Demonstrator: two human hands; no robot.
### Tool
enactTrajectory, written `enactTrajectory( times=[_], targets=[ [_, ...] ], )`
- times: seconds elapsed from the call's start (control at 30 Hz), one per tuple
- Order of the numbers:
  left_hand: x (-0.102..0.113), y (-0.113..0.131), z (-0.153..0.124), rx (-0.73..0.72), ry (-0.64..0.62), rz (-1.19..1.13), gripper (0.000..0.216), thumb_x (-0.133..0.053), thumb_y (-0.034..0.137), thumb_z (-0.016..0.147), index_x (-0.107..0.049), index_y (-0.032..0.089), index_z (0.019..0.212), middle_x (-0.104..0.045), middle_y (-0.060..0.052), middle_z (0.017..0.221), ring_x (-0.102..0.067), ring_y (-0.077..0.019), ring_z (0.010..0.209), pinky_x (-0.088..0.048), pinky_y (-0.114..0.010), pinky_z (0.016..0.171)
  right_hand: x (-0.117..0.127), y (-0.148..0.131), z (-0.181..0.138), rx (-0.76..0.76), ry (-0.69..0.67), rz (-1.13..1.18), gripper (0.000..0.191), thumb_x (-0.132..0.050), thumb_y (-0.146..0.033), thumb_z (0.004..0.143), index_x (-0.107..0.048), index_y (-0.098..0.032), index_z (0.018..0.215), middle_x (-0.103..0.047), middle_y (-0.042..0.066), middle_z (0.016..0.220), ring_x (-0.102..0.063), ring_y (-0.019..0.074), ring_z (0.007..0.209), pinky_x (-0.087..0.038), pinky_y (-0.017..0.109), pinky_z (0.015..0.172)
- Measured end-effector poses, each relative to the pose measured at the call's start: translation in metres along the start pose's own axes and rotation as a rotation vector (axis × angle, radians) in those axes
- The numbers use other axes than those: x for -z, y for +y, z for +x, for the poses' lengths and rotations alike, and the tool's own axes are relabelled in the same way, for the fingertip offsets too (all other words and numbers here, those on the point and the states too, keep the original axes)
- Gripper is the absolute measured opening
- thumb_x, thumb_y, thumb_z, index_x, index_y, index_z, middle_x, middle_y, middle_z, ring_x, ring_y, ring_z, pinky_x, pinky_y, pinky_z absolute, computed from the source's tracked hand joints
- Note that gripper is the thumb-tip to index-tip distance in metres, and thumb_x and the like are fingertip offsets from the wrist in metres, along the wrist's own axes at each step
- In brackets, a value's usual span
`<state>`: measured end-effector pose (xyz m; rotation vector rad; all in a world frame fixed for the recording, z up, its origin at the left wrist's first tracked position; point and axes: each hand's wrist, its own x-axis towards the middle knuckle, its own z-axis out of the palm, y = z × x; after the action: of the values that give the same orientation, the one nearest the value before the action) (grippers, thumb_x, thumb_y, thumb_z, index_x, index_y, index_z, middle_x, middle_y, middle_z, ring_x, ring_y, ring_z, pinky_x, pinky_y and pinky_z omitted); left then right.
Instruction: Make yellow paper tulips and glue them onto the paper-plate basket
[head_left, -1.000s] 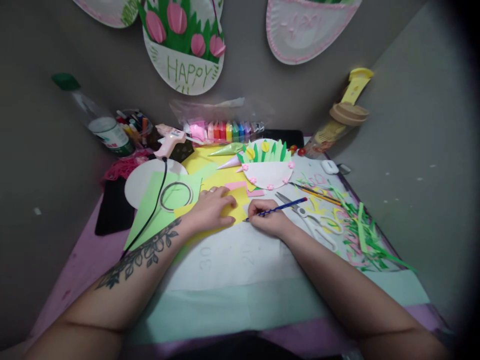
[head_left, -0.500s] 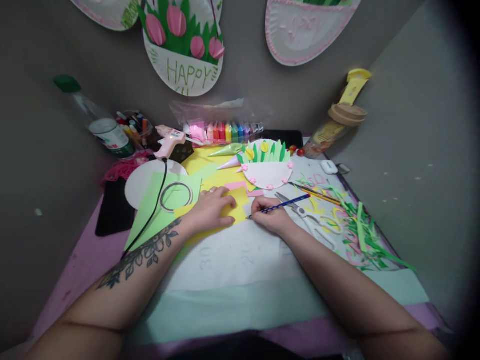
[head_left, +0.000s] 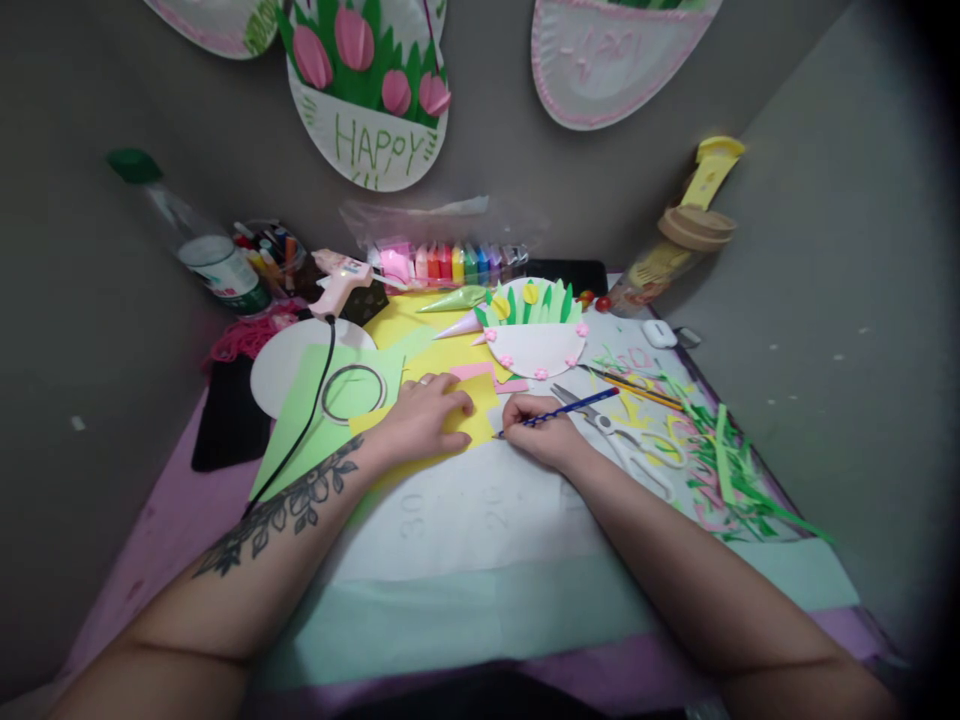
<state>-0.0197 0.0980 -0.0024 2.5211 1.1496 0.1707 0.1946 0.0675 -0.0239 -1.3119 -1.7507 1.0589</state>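
Observation:
My left hand point(head_left: 427, 415) lies with its fingers apart on a sheet of yellow paper point(head_left: 480, 400), pressing it on the table. A blue patterned pencil point(head_left: 574, 406) is gripped in my right hand point(head_left: 541, 430), its tip at the right edge of the yellow paper. White-handled scissors point(head_left: 619, 430) lie open just right of that hand. Behind both hands rests a half-round white paper plate point(head_left: 536, 347) trimmed with green paper leaves, yellow flowers and small pink flowers. Left of my left hand, a ring of tape point(head_left: 327, 396) sits on light green paper point(head_left: 300, 420).
A pink glue gun point(head_left: 343, 285) stands at the back left, its black cord crossing the green paper. Green and pink paper scraps point(head_left: 727, 475) pile up on the right. A bottle point(head_left: 217, 265), a pen holder point(head_left: 281, 262) and a lidded cup point(head_left: 675, 250) line the back.

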Motion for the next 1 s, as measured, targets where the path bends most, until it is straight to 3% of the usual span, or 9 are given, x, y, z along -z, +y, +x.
enactTrajectory(
  times=[0.73,1.0],
  targets=[
    [0.0021,0.0027,0.0006,0.015,-0.025,-0.004,0.033,-0.061,0.040,0.074,-0.060,0.027,0.104,-0.050,-0.007,0.119,-0.046,-0.0297,0.108,-0.034,-0.045,0.089,-0.0064,-0.0060,-0.0006,0.027,-0.087,-0.022,0.009,-0.053,-0.011,0.062,-0.059,-0.017,0.061,-0.057,-0.003,0.057,-0.049,0.0108,0.054,-0.036,0.022,0.053],
    [0.0007,0.0014,0.0003,0.009,-0.019,0.003,0.034,-0.061,0.042,0.074,-0.059,0.027,0.104,-0.049,-0.007,0.120,-0.046,-0.0296,0.108,-0.034,-0.045,0.089,-0.0044,-0.0024,-0.0019,0.010,-0.051,-0.017,0.008,-0.053,-0.010,0.061,-0.056,-0.017,0.058,-0.053,-0.004,0.054,-0.046,0.0100,0.053,-0.034,0.021,0.051]
  ],
)
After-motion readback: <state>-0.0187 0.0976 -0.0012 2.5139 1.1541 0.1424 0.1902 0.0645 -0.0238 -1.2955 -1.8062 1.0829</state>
